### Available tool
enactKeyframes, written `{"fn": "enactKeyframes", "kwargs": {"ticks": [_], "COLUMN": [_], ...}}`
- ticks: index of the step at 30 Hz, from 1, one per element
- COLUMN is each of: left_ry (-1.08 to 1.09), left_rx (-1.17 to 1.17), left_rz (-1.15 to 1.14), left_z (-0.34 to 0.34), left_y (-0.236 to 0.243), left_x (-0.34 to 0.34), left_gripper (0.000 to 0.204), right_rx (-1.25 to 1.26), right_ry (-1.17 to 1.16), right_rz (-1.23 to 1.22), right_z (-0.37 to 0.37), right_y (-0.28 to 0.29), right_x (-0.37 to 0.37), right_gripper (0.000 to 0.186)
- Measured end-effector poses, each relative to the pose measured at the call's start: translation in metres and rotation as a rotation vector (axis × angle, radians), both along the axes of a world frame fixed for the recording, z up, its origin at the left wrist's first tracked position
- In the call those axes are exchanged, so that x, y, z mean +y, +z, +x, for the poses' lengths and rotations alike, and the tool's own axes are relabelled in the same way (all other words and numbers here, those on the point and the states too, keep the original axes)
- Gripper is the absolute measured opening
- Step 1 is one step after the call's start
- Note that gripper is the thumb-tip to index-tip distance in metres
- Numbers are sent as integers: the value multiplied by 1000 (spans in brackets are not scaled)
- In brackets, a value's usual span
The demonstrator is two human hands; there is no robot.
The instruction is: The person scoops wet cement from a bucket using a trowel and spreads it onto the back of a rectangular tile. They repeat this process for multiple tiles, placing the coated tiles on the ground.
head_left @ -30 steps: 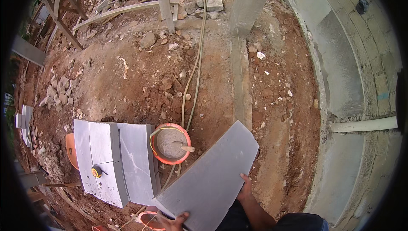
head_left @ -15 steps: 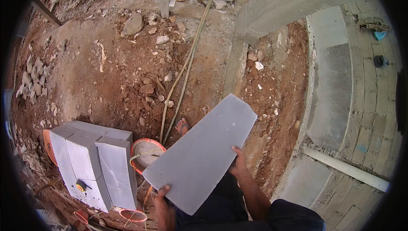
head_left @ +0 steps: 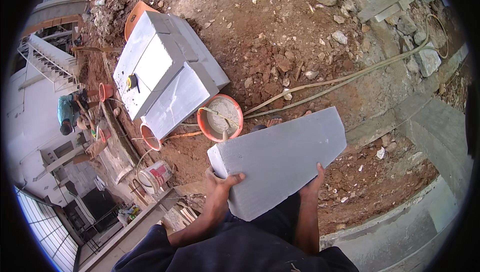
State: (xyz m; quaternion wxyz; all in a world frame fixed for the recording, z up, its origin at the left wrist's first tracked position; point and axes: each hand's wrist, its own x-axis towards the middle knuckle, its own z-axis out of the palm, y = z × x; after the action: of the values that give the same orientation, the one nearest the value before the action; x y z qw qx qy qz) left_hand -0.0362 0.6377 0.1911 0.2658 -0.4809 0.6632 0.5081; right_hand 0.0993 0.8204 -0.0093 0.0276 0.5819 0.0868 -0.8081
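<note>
A long, light grey concrete block [head_left: 280,162] is held in front of my body with its broad face upward. My left hand [head_left: 221,188] grips the block's left end, thumb on the upper face and the other fingers partly hidden at its side. At the near right edge my right hand [head_left: 313,182] has its thumb showing on the block, the rest of its fingers beneath. Just beyond the block's left end stands an orange-rimmed bucket [head_left: 220,118] of grey mortar with a handle sticking up.
Stacked grey blocks [head_left: 165,67] stand at the upper left, a yellow tape measure [head_left: 132,81] on top. A hose [head_left: 320,83] crosses stony red soil. Another orange bucket [head_left: 150,137] and a white pail [head_left: 155,176] are at left. Farther off, a person [head_left: 70,109] bends over. Concrete beams [head_left: 435,137] are at right.
My view has swung left, so the block stack and buckets now sit higher in the picture. The block has turned more level across, and its left end face shows. Both hands keep their hold.
</note>
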Motion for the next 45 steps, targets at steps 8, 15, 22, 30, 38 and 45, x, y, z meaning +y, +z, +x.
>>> {"fn": "enactKeyframes", "kwargs": {"ticks": [8, 15, 22, 30, 38, 45], "left_ry": [402, 669, 845, 977, 1066, 972], "left_rx": [-32, -51, -11, -41, -39, -43], "left_rz": [-23, -177, -326, -472, -683, -691], "left_z": [36, 83, 148, 223, 227, 200], "left_y": [18, 36, 82, 81, -26, -143], "left_x": [-51, -149, -252, -318, -360, -407], "left_gripper": [95, 96, 89, 94, 105, 102], "right_rx": [-33, 3, -153, -270, -134, -181], "right_ry": [366, 621, 774, 992, 1166, 1139], "right_rz": [-94, -242, -421, -665, -688, -538], "right_z": [-22, -4, 57, 99, 106, 73], "right_y": [-3, 15, 48, 37, -74, -179], "right_x": [-28, -119, -232, -326, -421, -476], "right_gripper": [61, 68, 69, 73, 68, 75]}}
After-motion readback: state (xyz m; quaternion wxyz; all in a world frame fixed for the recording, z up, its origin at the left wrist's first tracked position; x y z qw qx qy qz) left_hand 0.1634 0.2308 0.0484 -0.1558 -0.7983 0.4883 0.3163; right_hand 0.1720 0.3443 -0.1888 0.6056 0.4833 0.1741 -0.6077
